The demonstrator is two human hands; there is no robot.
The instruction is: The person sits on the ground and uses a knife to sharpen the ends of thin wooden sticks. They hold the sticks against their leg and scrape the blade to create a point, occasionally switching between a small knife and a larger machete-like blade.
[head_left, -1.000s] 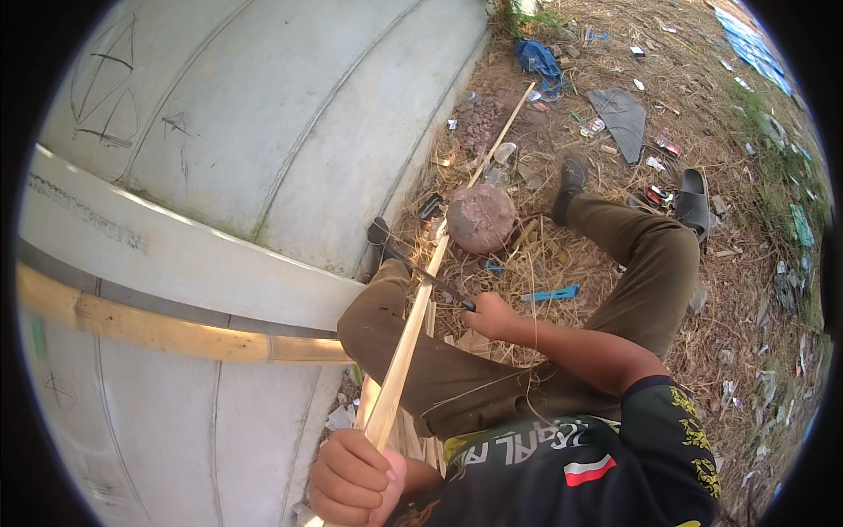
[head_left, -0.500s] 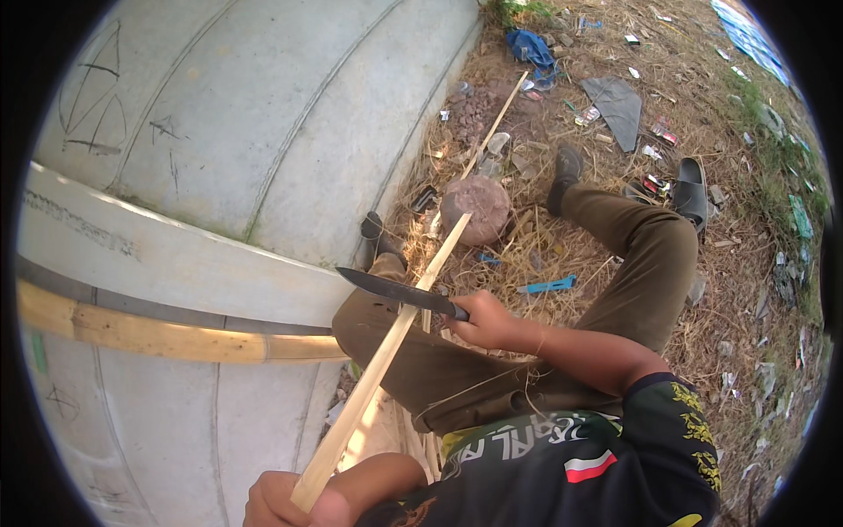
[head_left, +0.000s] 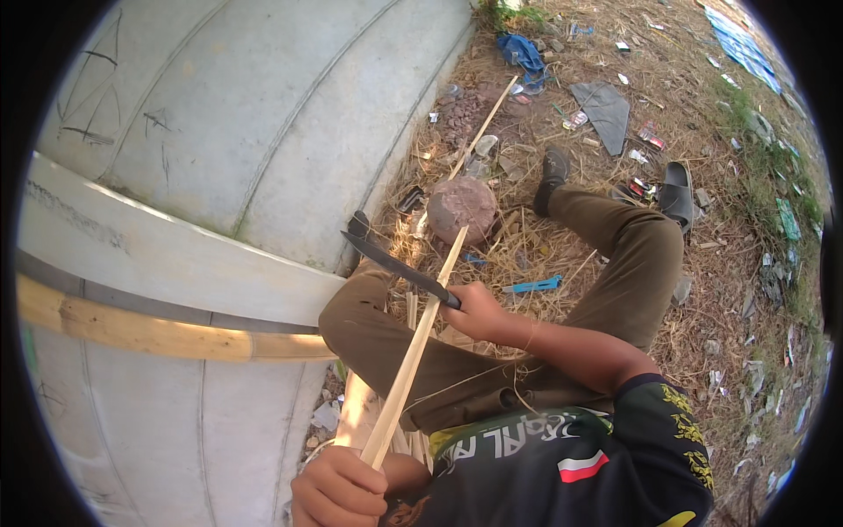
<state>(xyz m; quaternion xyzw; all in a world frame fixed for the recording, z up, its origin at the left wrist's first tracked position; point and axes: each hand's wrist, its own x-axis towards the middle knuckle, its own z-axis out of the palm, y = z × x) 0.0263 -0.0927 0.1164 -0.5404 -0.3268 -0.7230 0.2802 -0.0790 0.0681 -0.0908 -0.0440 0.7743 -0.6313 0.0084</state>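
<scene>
Close to the lap (head_left: 457, 378), each hand is closed on its own thing: a pale strip (head_left: 407, 373) and a dark knife (head_left: 397, 267).
The left hand (head_left: 339, 487) wraps its fingers round the strip's near end, seemingly to steady it; the right hand (head_left: 474, 313) curls its fingers round the handle, leaving the blade across the strip. Farther out, the strip's far end overlaps a round stone (head_left: 462, 209), perhaps for support, though contact is unclear; beyond, another pale strip (head_left: 484, 128) lies on the ground.

1 fisheye head cam, L of 2, looks down at close range over legs (head_left: 632, 272) & ground (head_left: 724, 281).
</scene>
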